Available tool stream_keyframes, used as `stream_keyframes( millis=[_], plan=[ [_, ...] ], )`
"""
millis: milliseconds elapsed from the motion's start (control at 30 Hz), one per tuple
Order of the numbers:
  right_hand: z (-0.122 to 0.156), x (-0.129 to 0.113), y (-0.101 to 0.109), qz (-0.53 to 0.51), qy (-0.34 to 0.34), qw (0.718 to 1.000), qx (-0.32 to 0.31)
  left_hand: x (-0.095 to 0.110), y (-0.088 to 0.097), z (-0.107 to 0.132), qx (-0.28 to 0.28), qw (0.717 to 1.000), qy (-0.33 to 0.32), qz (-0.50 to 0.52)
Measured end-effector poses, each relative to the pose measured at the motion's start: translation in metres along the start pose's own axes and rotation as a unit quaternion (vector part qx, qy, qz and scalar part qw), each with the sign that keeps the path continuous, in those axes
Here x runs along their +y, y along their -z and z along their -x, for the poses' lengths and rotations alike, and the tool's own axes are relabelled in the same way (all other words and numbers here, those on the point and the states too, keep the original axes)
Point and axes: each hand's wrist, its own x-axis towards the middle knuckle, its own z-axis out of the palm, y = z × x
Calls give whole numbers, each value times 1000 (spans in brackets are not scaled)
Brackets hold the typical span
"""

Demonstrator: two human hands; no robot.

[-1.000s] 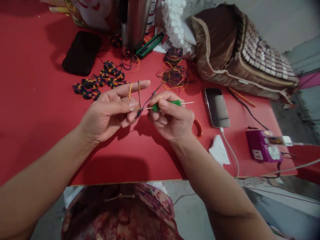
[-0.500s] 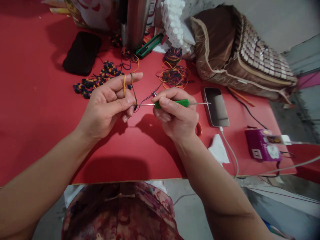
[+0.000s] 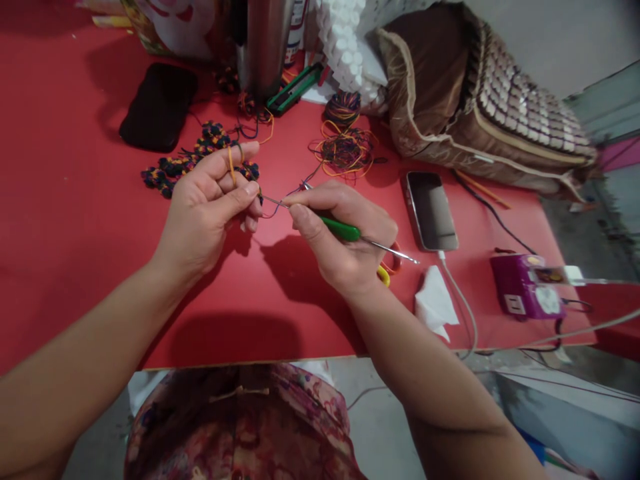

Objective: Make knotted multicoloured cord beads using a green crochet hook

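Note:
My left hand (image 3: 210, 200) pinches a small dark bit of crochet work (image 3: 259, 195) between thumb and fingers. Yellow and dark yarn (image 3: 231, 163) loops over its raised index finger. In my right hand (image 3: 345, 233) is a crochet hook (image 3: 341, 229) with a green handle, held like a pen; its metal tip reaches the work at my left fingertips, where the exact contact is too small to make out. A thin purple strand (image 3: 310, 177) runs from near my hands toward a loose tangle of multicoloured yarn (image 3: 346, 150). Behind my left hand lies a knotted dark-and-orange crocheted strip (image 3: 173, 165).
A black pouch-like object (image 3: 159, 107) lies at the left. At the back stand a metal flask (image 3: 270, 47), a green box cutter (image 3: 294, 89) and a wound yarn ball (image 3: 343, 108). Rightward are a brown cushion (image 3: 435, 73), a charging phone (image 3: 431, 210), crumpled tissue (image 3: 436, 303) and a purple power adapter (image 3: 523, 287).
My left hand has shifted slightly left. The hook has tilted, its rear end now lower, and my right thumb sits nearer the front shaft. Yellow-and-orange handles now show beside my right wrist.

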Motion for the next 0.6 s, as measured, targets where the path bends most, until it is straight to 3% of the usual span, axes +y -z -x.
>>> stream_keyframes(
  millis=[133, 233, 333, 467, 600],
  plan=[
    [0, 4, 0, -5, -3, 999, -49, 4, -1, -1, -12, 999, 32, 40],
    [1, 13, 1, 38, 60, 993, -95, 4, -1, -2, -25, 995, 59, 74],
    [3, 19, 1, 108, 127, 981, -96, 1, -4, -2, -20, 991, 73, 109],
    [6, 20, -4, 173, 187, 964, -77, -1, -11, 3, -2, 993, 45, 111],
    [7, 17, -10, 215, 144, 963, -72, 0, -16, 7, 25, 998, -18, 56]
  ],
)
